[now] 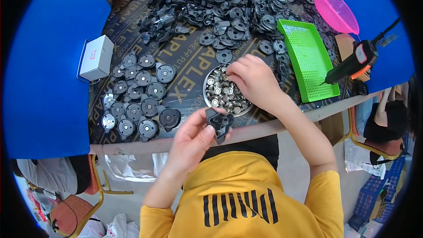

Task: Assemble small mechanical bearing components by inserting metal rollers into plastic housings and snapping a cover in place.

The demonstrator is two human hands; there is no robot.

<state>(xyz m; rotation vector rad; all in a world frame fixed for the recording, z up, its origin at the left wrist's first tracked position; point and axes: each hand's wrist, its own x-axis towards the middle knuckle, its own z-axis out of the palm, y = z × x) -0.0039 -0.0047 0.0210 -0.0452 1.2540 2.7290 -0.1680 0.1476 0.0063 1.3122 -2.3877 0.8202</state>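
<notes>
My left hand (190, 144) grips a black plastic housing (218, 125) above the table's front edge, its hollow, ribbed side showing. Just beyond it stands a round bowl (205, 91) filled with small silvery metal parts (225, 91). Over that bowl is my right hand (256, 83), with thumb and fingertips pinched together at the metal parts near the far rim. Whatever lies between those fingertips is hidden. To the left of the bowl, several black round-ended assemblies (142, 101) lie grouped together.
A big heap of black plastic parts (189, 4) covers the far table, with loose black discs (238, 28) along it. At right are a green perforated tray (294, 59), a pink basket (337, 6) and a hanging electric screwdriver (354, 64). A white box (97, 57) stands left, beside blue partitions (48, 70).
</notes>
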